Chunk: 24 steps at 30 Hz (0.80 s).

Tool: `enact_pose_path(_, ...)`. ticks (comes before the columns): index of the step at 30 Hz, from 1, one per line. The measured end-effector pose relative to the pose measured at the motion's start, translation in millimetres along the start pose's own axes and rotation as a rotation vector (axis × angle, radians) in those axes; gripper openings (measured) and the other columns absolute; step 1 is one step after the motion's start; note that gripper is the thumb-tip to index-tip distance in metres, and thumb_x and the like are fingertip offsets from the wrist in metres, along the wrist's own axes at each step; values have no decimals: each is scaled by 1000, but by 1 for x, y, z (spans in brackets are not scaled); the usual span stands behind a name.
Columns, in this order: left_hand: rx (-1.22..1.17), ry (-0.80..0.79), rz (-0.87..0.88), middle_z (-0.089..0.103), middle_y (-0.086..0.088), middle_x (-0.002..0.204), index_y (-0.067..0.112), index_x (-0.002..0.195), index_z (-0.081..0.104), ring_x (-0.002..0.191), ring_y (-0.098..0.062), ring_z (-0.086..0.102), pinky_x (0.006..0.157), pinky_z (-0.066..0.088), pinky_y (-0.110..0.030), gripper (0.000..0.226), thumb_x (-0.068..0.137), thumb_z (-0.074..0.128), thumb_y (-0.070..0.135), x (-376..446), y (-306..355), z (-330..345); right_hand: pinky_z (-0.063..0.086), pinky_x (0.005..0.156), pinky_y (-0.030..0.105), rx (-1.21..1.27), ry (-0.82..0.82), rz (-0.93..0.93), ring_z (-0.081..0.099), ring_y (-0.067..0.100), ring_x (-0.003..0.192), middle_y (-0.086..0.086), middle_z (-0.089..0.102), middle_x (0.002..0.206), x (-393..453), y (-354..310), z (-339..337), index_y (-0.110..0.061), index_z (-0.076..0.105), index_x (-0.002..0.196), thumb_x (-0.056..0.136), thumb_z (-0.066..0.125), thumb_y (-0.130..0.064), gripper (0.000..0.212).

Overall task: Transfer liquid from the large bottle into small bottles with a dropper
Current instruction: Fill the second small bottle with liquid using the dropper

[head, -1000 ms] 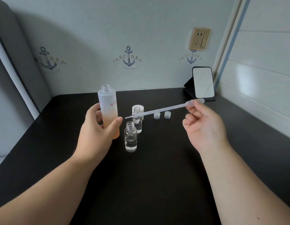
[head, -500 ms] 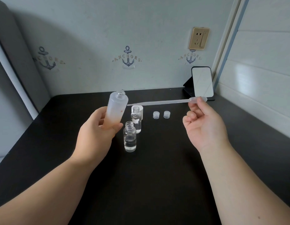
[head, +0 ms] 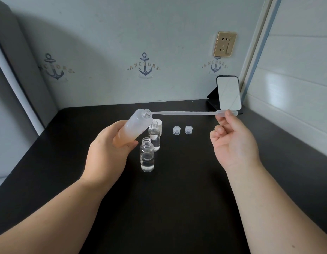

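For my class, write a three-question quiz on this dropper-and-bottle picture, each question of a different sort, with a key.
1. True or false: the large bottle stands upright on the table.
2. Which hand pinches the dropper? A) left hand B) right hand
3. Fill in: the number of small clear caps lying loose beside the small bottles is ___.

Key: 1. False; it is tilted in the left hand, mouth toward the dropper tip. 2. B. 3. Two.
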<state>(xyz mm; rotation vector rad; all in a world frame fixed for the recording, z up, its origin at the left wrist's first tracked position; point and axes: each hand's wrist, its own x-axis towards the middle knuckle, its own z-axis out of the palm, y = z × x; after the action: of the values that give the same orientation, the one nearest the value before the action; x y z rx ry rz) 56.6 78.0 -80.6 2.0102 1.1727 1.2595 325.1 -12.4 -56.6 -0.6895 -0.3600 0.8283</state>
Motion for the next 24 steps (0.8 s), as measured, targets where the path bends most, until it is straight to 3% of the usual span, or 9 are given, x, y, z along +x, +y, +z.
enact_pose_path(5,104,36,31,58,25,103,40,121,62,96,-1,52,80,38,-19,44,84,78,22,1,-3,1,43,55,20,-22,15,-45,49,10,54,0,71,83,1,-1,-1,-13,74,84,94,68,-14,11)
enact_pose_path(8,153,42,33,60,19,108,33,125,65,105,-10,54,88,39,-27,48,81,81,19,2,-4,1,42,57,19,-43,-23,-69,49,9,55,1,71,84,1,0,-1,-13,73,82,94,67,-10,14)
enact_pose_path(18,241,0,116,64,12,117,26,128,67,114,-18,54,93,37,-28,52,79,82,20,1,-1,6,41,59,18,-238,-248,-94,51,8,60,8,73,90,-10,4,8,-17,77,76,93,66,-3,24)
enact_pose_path(24,262,-11,138,66,8,120,24,129,67,114,-20,55,95,38,-29,51,79,80,19,1,-1,7,44,61,18,-378,-283,-96,52,11,64,11,75,93,-16,12,13,-18,78,78,91,68,-2,23)
